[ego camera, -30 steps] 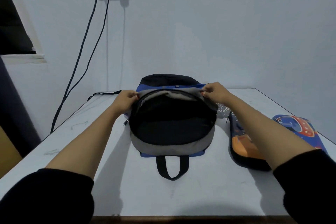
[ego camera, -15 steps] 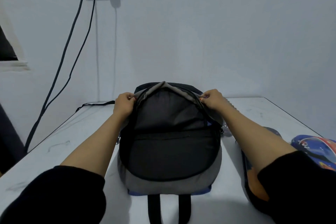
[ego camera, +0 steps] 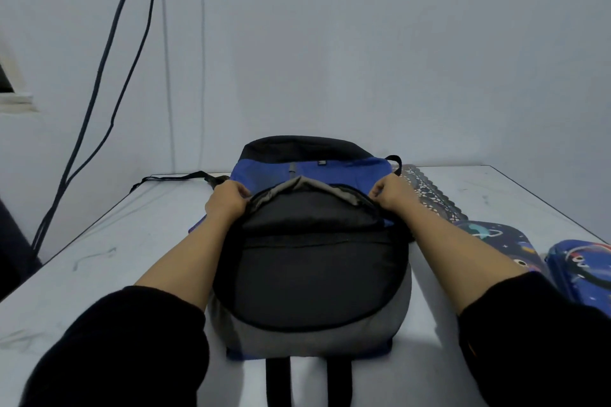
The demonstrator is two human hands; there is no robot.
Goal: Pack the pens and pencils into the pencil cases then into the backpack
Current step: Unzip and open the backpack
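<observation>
backpack: lies flat in the middle of the table, carry straps toward the near edge, black-and-blue end toward the far edge. Its main pocket gapes, showing dark lining.
left hand: fingers curled, pinching the grey rim of the opening on its left side.
right hand: fingers curled too, pinching the same rim on its right side, so the rim stands raised between both hands.
patterned pouch: black and white, just beside the right hand.
planet case: dark, nearer along the right edge – outside the backpack.
blue case: at the right edge, just beside the planet case.
cables: two, hanging down the wall past the far left corner.
</observation>
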